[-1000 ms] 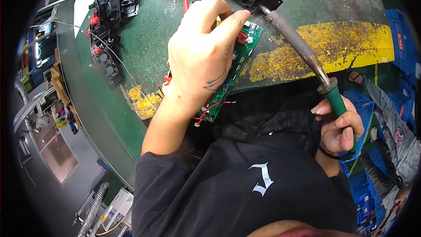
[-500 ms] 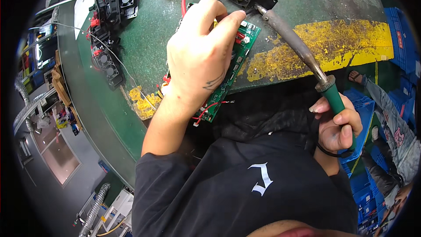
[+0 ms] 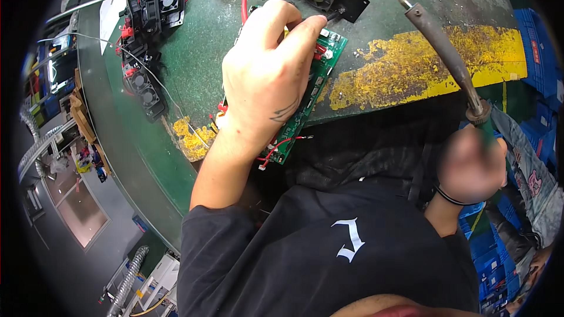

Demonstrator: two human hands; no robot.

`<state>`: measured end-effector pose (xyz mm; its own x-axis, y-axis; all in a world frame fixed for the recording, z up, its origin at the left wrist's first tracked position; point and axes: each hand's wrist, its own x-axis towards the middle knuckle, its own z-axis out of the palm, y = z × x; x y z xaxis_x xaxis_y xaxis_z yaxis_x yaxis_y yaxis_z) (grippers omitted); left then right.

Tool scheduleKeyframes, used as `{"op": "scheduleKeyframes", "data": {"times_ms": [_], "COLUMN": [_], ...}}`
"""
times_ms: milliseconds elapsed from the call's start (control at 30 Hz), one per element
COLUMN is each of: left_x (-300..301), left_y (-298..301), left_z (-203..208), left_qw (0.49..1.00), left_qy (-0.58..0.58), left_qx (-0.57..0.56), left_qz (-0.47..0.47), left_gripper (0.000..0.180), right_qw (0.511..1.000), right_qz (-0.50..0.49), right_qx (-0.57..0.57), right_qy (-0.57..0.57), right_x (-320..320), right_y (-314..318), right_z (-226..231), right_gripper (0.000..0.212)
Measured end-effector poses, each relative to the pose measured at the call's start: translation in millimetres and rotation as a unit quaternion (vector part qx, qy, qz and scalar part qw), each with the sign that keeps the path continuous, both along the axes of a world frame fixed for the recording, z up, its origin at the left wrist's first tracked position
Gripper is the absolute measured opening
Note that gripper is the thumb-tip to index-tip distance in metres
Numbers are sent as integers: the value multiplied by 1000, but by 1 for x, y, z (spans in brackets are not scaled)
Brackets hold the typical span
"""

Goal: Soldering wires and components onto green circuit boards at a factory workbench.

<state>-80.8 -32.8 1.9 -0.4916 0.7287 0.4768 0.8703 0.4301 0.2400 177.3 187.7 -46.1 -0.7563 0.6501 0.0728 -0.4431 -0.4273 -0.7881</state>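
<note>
While the left hand (image 3: 267, 76) presses the green circuit board (image 3: 311, 91) onto the counter (image 3: 200, 53), the right hand (image 3: 470, 164) grip encloses the soldering iron (image 3: 440, 53), tip raised clear.

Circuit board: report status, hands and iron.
Left hand pressing down on green circuit board. Right hand grips soldering iron, tip clear of board. Nothing between.
</note>
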Motion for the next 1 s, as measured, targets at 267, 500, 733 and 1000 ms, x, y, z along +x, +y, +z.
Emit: {"op": "scheduleKeyframes", "data": {"times_ms": [267,500,733,1000], "left_x": [0,0,0,1], "left_y": [0,-1,0,-1], "left_z": [-1,0,1,0], "left_qw": [1000,1000,1000,1000], "left_qy": [-6,-5,-12,-13], "left_qx": [2,0,2,3], "left_qz": [-3,-4,-6,-5], "left_gripper": [22,23,23,23], "right_qw": [1000,1000,1000,1000], "right_qz": [-15,-11,-18,-15], "right_qx": [-5,-25,-8,-8], "right_qy": [-17,-15,-14,-13], "right_x": [-6,-3,0,4], "right_y": [0,2,3,4], "right_z": [3,1,3,1], "right_gripper": [26,28,29,29]}}
